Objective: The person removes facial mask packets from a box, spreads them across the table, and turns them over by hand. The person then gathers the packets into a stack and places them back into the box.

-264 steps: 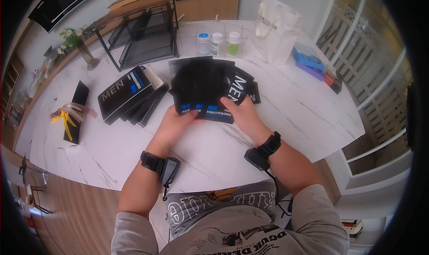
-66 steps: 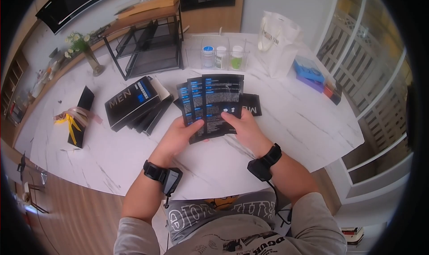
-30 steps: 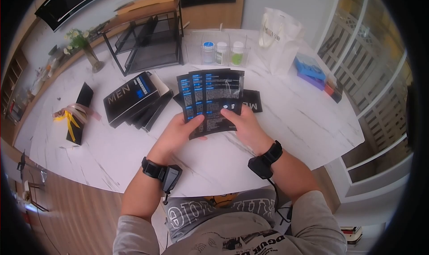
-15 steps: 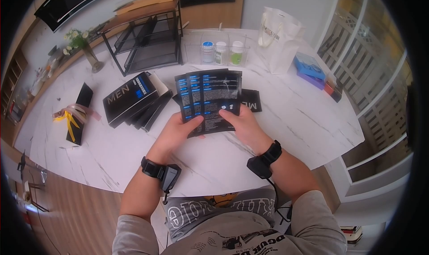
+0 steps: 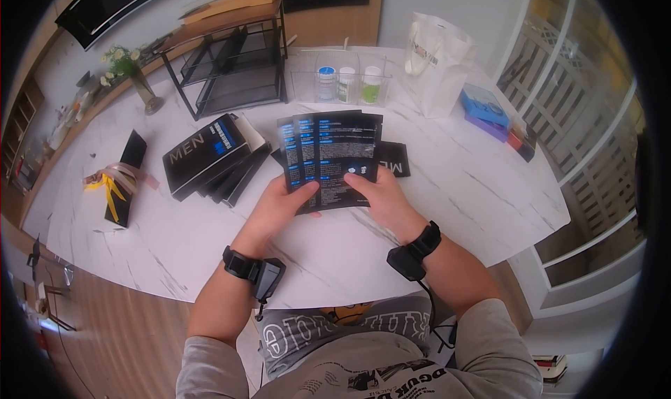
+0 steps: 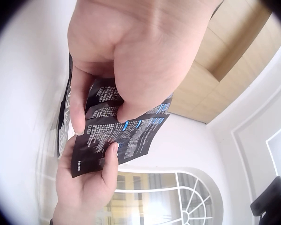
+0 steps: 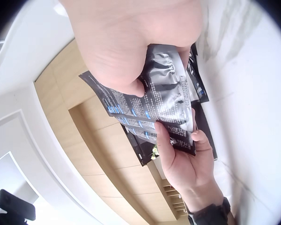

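Note:
Fanned black foil sachets (image 5: 342, 147) with small white and blue print are held in front of the person, over the table. My left hand (image 5: 278, 202) grips their lower left side, thumb on the printed face. On the lower right, my right hand (image 5: 388, 198) pinches them with its thumb in front. In the left wrist view the sachets (image 6: 126, 136) overlap, and the right hand (image 6: 86, 187) grasps the near end. The right wrist view shows a shiny, creased sachet (image 7: 166, 89) on top. Behind the fan lies another black sachet (image 5: 395, 159) marked MEN.
Black MEN boxes (image 5: 206, 154) are piled at left, near a ribbon-tied black box (image 5: 126, 179). Farther back are a mesh tray rack (image 5: 234, 84), a clear organizer (image 5: 300, 84) with bottles, a white paper bag (image 5: 444, 77), and blue and purple boxes (image 5: 484, 105).
Since the earliest frame, the sachets have come up off the table pile and now show their printed text faces, fanned. Lately the fan has drawn slightly closer together; both hands stay almost still.

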`<action>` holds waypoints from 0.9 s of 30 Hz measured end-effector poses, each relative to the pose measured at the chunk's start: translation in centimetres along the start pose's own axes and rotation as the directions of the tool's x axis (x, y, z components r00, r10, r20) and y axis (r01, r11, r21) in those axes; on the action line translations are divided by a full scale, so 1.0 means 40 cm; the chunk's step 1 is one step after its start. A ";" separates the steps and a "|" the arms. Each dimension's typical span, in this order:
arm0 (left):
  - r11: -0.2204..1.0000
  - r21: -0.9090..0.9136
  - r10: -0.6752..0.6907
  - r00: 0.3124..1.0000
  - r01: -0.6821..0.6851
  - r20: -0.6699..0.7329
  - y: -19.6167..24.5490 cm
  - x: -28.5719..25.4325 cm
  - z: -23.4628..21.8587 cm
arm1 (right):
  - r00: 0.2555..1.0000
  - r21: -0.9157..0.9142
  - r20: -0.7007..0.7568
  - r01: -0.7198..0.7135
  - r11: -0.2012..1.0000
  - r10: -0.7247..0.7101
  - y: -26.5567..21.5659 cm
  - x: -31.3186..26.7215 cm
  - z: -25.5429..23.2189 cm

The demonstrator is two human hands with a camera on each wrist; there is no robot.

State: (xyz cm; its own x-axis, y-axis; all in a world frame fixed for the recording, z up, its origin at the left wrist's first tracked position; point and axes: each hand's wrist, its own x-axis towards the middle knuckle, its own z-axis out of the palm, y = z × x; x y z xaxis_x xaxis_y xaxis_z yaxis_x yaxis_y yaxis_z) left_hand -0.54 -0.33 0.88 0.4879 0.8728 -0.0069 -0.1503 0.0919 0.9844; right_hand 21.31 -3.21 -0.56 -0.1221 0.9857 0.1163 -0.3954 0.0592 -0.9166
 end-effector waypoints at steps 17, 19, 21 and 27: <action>0.999 0.031 0.028 0.999 -0.028 -0.017 0.003 -0.003 0.003 | 0.999 0.126 -0.037 -0.025 0.992 0.029 -0.003 0.001 0.002; 0.999 0.033 0.028 0.999 -0.027 -0.022 0.004 -0.002 0.002 | 0.999 0.084 -0.034 -0.013 0.996 0.016 0.004 0.002 0.000; 0.999 0.033 0.038 0.999 -0.037 -0.020 0.002 -0.001 0.000 | 1.000 0.061 -0.030 -0.002 0.998 0.004 0.006 0.002 -0.001; 0.999 0.026 0.042 0.999 -0.041 -0.032 0.001 -0.001 0.000 | 1.000 0.053 -0.013 0.023 0.998 -0.022 0.008 0.003 0.000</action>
State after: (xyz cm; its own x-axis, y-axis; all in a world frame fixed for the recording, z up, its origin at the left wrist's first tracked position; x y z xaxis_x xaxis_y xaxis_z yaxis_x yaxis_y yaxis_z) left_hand -0.58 -0.36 0.90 0.4538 0.8907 0.0287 -0.1481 0.0436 0.9880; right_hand 21.16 -3.07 -0.84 -0.1012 0.9862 0.1312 -0.4454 0.0730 -0.8924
